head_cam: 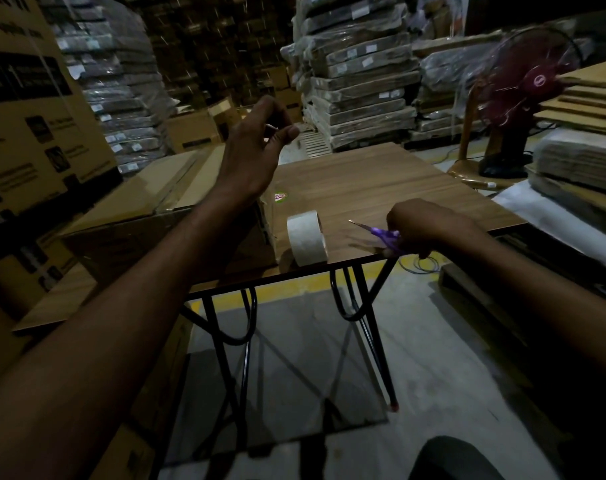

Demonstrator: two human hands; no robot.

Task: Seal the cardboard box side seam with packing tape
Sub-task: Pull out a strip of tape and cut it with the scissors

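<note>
While your right hand (429,225) closes around the purple-handled scissors (381,233) at the near edge of the folding table (381,188), their blades point left toward the roll of packing tape (307,238), which stands on edge just beside them on the wood-grain top. Nobody holds the roll, and I judge it light and rigid enough to lift by pinching across its rim or hooking a finger through the core; expect the free end to be clingy and hard to find in this dim light. Further out, your left hand (256,147) is raised above the cardboard box (149,216), thumb and fingertips drawn narrowly together as if pinching something thin, though whether a tape strip is between them cannot be told. The box lies against the table's left side, its top seam already glossy with tape. Its panels look stiff but dentable, so press along the side seam rather than mid-panel. Beyond stands a pedestal fan (530,84).
</note>
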